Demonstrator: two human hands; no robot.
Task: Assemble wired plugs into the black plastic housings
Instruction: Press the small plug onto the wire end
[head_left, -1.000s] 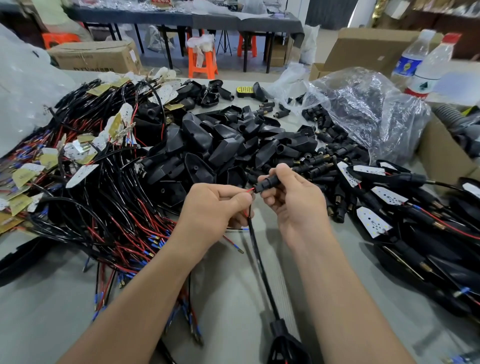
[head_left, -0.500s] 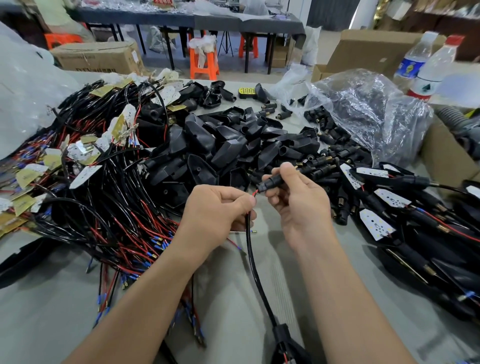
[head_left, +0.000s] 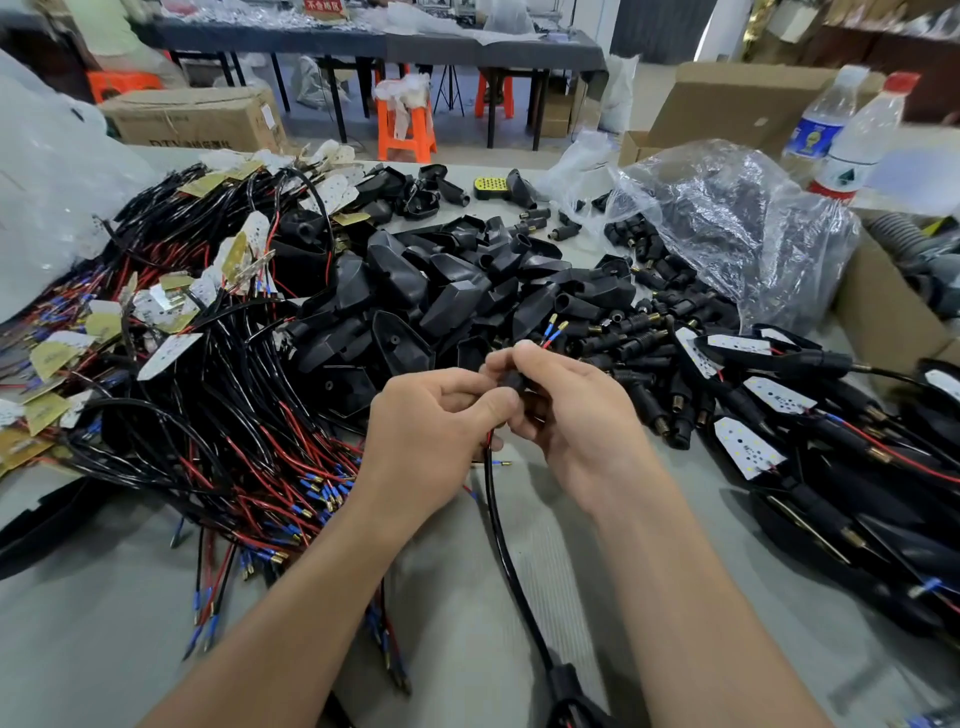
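Housing heap (head_left: 447, 296) between wire bundles (head_left: 234, 441), plugs (head_left: 636, 338)

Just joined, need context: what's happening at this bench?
A person works two-handed over a grey table. The right hand grips a small black plug; the left hand pinches the black cable just below it. Two brass-tipped wire ends poke out past the plug. No housing is on it yet. The pile of black housings lies behind the hands, with loose wire bundles to the left.
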